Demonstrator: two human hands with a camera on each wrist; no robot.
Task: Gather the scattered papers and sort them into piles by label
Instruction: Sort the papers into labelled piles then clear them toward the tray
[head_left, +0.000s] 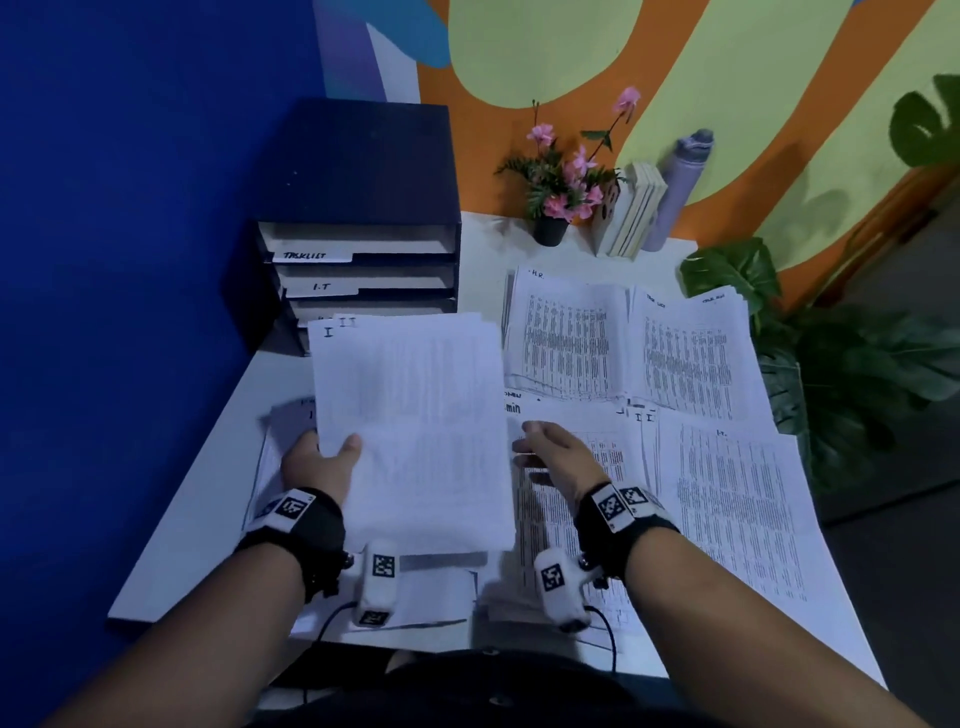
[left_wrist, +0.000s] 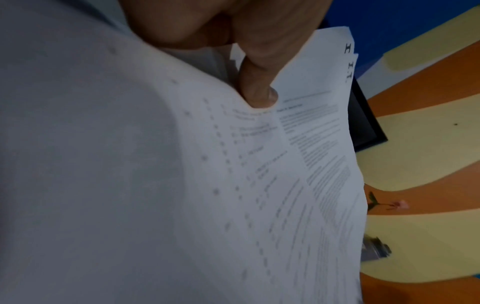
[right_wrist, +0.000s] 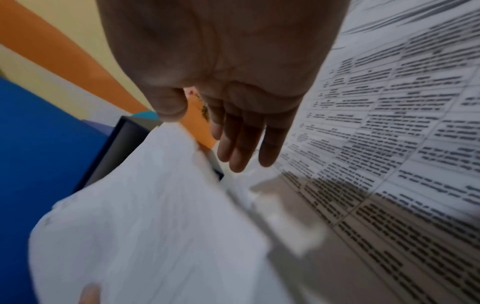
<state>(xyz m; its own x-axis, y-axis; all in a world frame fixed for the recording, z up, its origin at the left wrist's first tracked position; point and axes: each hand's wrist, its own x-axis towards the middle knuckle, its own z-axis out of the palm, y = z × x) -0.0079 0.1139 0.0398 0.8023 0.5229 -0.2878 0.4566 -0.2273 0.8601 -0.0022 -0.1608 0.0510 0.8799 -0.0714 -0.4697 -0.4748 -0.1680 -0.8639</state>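
Two hands in frame centre. Left hand (head_left: 317, 462) pinches a sheaf of papers (head_left: 410, 431) at its lower left edge, thumb on top, fingers underneath; sheaf is lifted off the table (head_left: 483, 244), top corners marked "I". Right hand (head_left: 558, 454) sits just right of the sheaf, fingers straight and relaxed, holding nothing, above a sheet headed "min" (head_left: 566, 514). Sorted piles lie to the right: "H.R." pile (head_left: 566, 332) mid frame, another pile (head_left: 691, 353) beside it, "I.T." pile (head_left: 737, 499) lower right. Labelled tray rack (head_left: 358, 218) upper left.
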